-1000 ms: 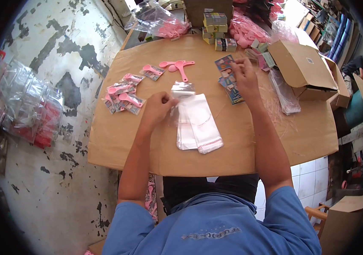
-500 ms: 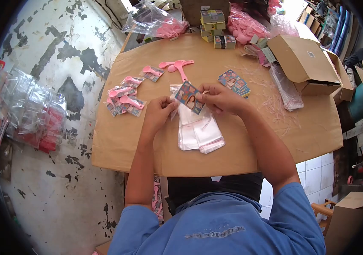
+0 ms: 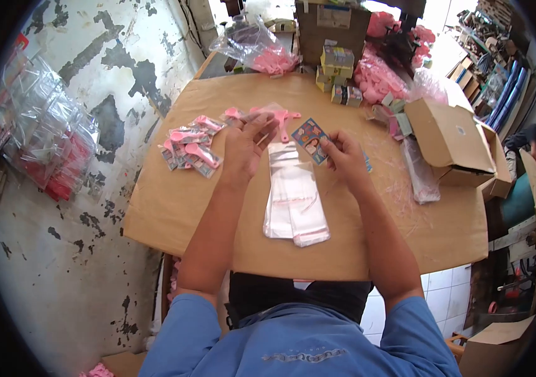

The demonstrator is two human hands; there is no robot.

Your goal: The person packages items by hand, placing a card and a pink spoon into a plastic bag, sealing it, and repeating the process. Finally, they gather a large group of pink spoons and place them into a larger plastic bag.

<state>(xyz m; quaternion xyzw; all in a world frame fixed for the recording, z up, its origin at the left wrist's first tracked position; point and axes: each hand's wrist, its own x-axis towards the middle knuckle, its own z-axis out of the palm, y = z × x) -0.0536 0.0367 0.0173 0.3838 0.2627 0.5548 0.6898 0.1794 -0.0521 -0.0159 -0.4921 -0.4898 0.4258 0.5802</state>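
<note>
Nearest, at centre of the frame, flat on the surface (image 3: 180, 226), clear bags (image 3: 296, 207). Just above, pinched between thumb and fingers of the right hand (image 3: 342, 158), a card (image 3: 309, 139). Raised to the left of it, with fingers bent, the left hand (image 3: 244, 149); cannot tell if closed on anything. Near its fingertips, pink spoons (image 3: 284, 131). Farther, at upper middle, card stacks (image 3: 337, 61).

I count two hands (image 3: 345, 157) of mine, one raised printed card (image 3: 309, 139), two overlapping piles of clear bags (image 3: 309, 207), at least four bagged pink spoons (image 3: 201, 154), at least three yellow packs (image 3: 337, 58), and one other person (image 3: 535, 135).
</note>
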